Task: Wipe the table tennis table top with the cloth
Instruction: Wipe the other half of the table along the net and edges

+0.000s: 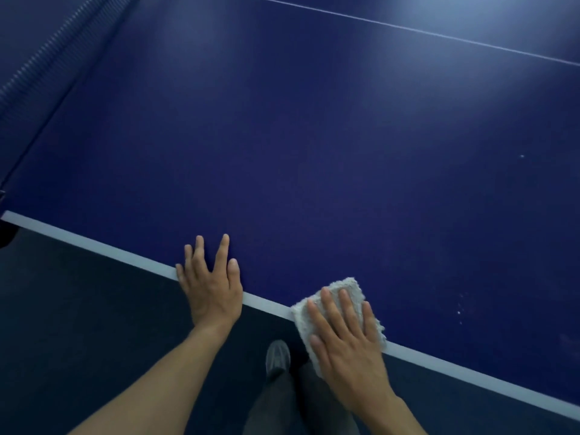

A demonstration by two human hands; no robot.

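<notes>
The blue table tennis table top (314, 146) fills most of the head view, with a white edge line (94, 244) running along its near side. A folded white terry cloth (342, 293) lies over that edge at the lower right. My right hand (348, 337) presses flat on the cloth with straight fingers. My left hand (210, 284) rests flat on the table's edge to the left of the cloth, fingers spread, holding nothing.
The net (47, 54) runs along the upper left. A thin white centre line (408, 28) crosses the far top right. A few small white specks (459, 309) dot the surface at right. Below the edge are dark floor (78, 324), my shoe (276, 356) and trouser leg.
</notes>
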